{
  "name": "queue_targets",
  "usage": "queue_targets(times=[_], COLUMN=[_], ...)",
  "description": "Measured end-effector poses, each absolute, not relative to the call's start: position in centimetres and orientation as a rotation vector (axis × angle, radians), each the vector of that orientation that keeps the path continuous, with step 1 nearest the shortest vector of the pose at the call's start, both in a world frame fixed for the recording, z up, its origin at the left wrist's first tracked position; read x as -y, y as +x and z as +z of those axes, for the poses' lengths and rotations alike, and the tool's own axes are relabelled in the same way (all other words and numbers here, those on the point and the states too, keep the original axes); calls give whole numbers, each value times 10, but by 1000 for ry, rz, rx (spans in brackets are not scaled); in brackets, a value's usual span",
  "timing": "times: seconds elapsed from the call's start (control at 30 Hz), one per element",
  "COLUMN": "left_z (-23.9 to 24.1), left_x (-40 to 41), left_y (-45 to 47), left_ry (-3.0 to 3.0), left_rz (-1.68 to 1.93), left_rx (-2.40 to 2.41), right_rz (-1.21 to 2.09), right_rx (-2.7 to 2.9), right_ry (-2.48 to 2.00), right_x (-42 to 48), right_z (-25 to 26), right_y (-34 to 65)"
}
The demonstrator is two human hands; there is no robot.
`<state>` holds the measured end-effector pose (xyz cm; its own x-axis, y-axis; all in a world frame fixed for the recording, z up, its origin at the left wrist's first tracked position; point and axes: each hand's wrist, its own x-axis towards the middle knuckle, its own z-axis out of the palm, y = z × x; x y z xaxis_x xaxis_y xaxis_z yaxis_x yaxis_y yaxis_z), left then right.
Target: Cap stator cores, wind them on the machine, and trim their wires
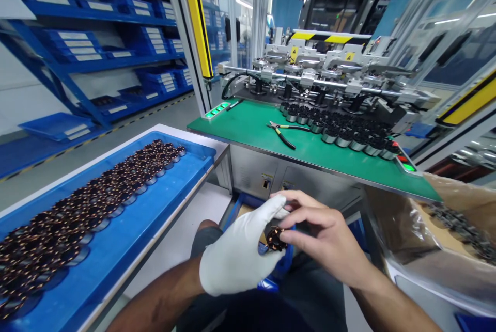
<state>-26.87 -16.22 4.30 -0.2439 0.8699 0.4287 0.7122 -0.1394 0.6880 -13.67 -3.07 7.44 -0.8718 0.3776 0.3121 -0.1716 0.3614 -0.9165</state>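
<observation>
A small copper-wound motor stator [274,239] is held over my lap. My left hand [242,249], in a white glove, wraps round it from the left. From the other side my bare right hand [321,228] has its thumb and fingers on the stator's edge. Part of the stator is hidden by the fingers. To the left, a blue tray [155,203] carries rows of similar wound stators [96,192]. Pliers with black and yellow handles [284,133] lie on the green work surface [248,128] ahead.
Several rows of metal cores with black tops [344,128] stand on the green surface before a winding machine [310,74]. At right, a cardboard box with plastic lining [418,228] holds dark parts. Blue shelving with bins [96,61] stands at back left.
</observation>
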Motion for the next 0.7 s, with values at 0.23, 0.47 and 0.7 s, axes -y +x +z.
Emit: queue_targets(times=[0.23, 0.47, 0.7], left_z=[50, 49, 55], left_x=[163, 160, 158], left_y=[-270, -271, -264], left_ry=[1648, 1498, 1550], left_rz=[1606, 1763, 1742], left_rx=[-1998, -1911, -1877], right_rz=[1494, 1242, 1311], right_rx=[1489, 1864, 1837], right_ry=[-321, -215, -263], right_x=[51, 56, 53], right_z=[41, 41, 50], right_y=[-141, -136, -142])
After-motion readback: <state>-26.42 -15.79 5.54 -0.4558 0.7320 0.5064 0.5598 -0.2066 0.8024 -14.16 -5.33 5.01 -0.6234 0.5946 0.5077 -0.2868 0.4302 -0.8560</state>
